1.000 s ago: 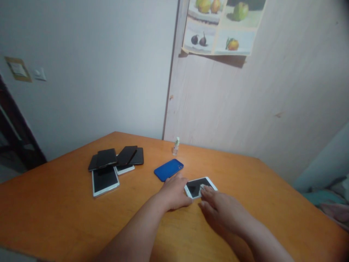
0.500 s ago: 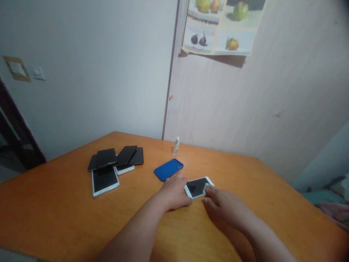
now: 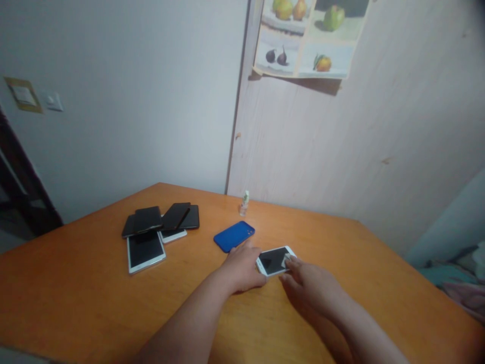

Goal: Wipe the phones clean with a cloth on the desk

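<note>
A fruit poster (image 3: 308, 40) and a cluster of dark devices (image 3: 156, 218).
The poster hangs high beyond the right hand (image 3: 316, 288) (two figs, by the look of them, lower left). Well left of the left hand (image 3: 244, 268), the devices overlap above a white-framed tablet (image 3: 146, 250); a wall switch (image 3: 53, 101) sits farther left. Rumpled fabric (image 3: 462, 290) lies well right of the right hand.

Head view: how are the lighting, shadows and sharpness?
Head view: dim, soft light, upper right corner darkened; shadows under the fruit poster and the right hand; the small bottle too soft for its label to be read.
</note>
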Motion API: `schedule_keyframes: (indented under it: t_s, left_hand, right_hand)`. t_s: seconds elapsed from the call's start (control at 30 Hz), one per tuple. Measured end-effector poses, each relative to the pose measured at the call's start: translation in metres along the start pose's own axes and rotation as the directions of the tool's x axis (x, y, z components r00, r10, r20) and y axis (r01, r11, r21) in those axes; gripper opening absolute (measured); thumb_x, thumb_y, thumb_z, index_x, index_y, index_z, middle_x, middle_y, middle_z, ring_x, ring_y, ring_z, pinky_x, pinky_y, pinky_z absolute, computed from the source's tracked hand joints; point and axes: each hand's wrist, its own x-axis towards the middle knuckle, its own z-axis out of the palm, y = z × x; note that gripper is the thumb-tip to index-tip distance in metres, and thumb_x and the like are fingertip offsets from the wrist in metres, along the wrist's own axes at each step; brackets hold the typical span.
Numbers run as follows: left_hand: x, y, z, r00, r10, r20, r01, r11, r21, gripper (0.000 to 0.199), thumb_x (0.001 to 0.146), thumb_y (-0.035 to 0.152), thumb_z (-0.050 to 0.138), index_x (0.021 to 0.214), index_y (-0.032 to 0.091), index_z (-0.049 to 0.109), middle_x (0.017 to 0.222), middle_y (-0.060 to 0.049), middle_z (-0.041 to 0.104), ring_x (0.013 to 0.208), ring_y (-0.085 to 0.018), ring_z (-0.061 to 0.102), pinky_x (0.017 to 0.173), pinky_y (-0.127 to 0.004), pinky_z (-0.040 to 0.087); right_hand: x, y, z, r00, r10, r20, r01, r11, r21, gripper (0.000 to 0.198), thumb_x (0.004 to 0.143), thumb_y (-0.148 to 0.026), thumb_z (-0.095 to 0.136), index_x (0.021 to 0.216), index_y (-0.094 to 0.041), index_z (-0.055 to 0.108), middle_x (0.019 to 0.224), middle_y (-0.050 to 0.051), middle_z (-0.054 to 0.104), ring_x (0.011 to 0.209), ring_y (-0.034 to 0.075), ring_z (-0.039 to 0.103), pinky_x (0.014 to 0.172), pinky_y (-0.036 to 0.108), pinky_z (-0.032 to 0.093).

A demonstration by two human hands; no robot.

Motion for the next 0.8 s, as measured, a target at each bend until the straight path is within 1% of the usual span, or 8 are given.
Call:
schedule_keyframes:
  t_s: [0.23, 0.3, 0.37, 0.47, 0.53, 0.63, 0.7, 0.8]
  left_hand:
    - [0.0, 0.0, 0.0, 1.0, -0.003, -0.001, 0.003, 1.0, 0.01, 0.051, 0.069, 0.052, 0.068, 0.114, 0.028, 0.065, 0.121, -0.008, 0.059, 0.112, -0.033, 0.058, 0.091, -0.042, 0.049]
    - [0.0, -0.001, 0.001, 1.0, -0.001, 0.004, 0.001, 1.0, 0.013, 0.049, 0.07, 0.051, 0.067, 0.113, 0.028, 0.065, 0.12, -0.008, 0.059, 0.111, -0.033, 0.058, 0.091, -0.042, 0.049]
    - [0.0, -0.001, 0.002, 1.0, 0.0, 0.003, 0.0, 1.0, 0.013, 0.05, 0.07, 0.051, 0.067, 0.114, 0.029, 0.065, 0.12, -0.008, 0.059, 0.11, -0.033, 0.059, 0.092, -0.043, 0.049]
    - [0.001, -0.001, 0.003, 1.0, -0.005, -0.008, 0.005, 1.0, 0.013, 0.051, 0.069, 0.051, 0.068, 0.116, 0.029, 0.066, 0.12, -0.008, 0.059, 0.109, -0.032, 0.059, 0.092, -0.043, 0.049]
    - [0.001, -0.001, 0.002, 1.0, -0.005, -0.006, 0.005, 1.0, 0.013, 0.053, 0.069, 0.052, 0.068, 0.117, 0.029, 0.065, 0.12, -0.008, 0.06, 0.11, -0.033, 0.059, 0.093, -0.044, 0.049]
    - [0.0, -0.001, 0.001, 1.0, -0.006, 0.004, 0.006, 1.0, 0.012, 0.055, 0.069, 0.054, 0.068, 0.118, 0.029, 0.065, 0.121, -0.008, 0.059, 0.113, -0.034, 0.058, 0.094, -0.044, 0.048]
    - [0.0, -0.001, 0.0, 1.0, -0.005, 0.012, 0.005, 1.0, 0.012, 0.054, 0.069, 0.055, 0.068, 0.117, 0.028, 0.065, 0.122, -0.008, 0.059, 0.114, -0.034, 0.057, 0.093, -0.044, 0.049]
    - [-0.001, 0.001, -0.001, 1.0, -0.008, 0.011, 0.008, 1.0, 0.01, 0.053, 0.07, 0.054, 0.068, 0.117, 0.028, 0.065, 0.122, -0.009, 0.059, 0.113, -0.034, 0.058, 0.094, -0.044, 0.048]
  right_hand:
    - [-0.01, -0.016, 0.001, 0.966, -0.255, 0.03, 0.251, 0.963, 0.099, 0.048, 0.093, -0.046, 0.05, 0.132, -0.021, 0.063, 0.146, 0.012, 0.054, 0.13, 0.03, 0.054, 0.107, 0.039, 0.042]
    - [-0.009, -0.012, -0.002, 0.978, -0.205, 0.033, 0.201, 0.975, 0.098, 0.044, 0.094, -0.046, 0.049, 0.127, -0.022, 0.066, 0.141, 0.012, 0.059, 0.123, 0.03, 0.06, 0.099, 0.038, 0.046]
    - [-0.006, -0.005, -0.005, 0.995, -0.089, 0.033, 0.088, 0.995, 0.052, 0.039, 0.094, -0.044, 0.047, 0.118, -0.021, 0.068, 0.129, 0.013, 0.067, 0.109, 0.03, 0.067, 0.086, 0.037, 0.049]
    - [-0.001, 0.001, -0.006, 0.999, 0.022, 0.023, -0.022, 1.0, -0.013, 0.036, 0.095, -0.044, 0.046, 0.11, -0.02, 0.069, 0.113, 0.014, 0.073, 0.097, 0.031, 0.07, 0.077, 0.036, 0.049]
    - [-0.002, -0.002, -0.004, 1.0, -0.008, 0.005, 0.008, 1.0, -0.014, 0.037, 0.094, -0.044, 0.047, 0.112, -0.019, 0.068, 0.119, 0.015, 0.07, 0.101, 0.031, 0.069, 0.08, 0.037, 0.049]
    - [-0.007, -0.012, -0.002, 0.988, -0.155, 0.0, 0.155, 0.987, 0.038, 0.041, 0.093, -0.046, 0.049, 0.119, -0.019, 0.067, 0.135, 0.015, 0.062, 0.117, 0.03, 0.062, 0.093, 0.037, 0.046]
    - [-0.009, -0.014, -0.002, 0.977, -0.214, 0.012, 0.212, 0.974, 0.085, 0.042, 0.093, -0.046, 0.048, 0.121, -0.021, 0.067, 0.136, 0.013, 0.062, 0.118, 0.028, 0.061, 0.095, 0.035, 0.045]
    - [-0.004, -0.006, -0.003, 0.991, -0.129, 0.018, 0.127, 0.988, 0.094, 0.04, 0.095, -0.046, 0.045, 0.117, -0.023, 0.068, 0.127, 0.011, 0.068, 0.106, 0.027, 0.067, 0.085, 0.033, 0.047]
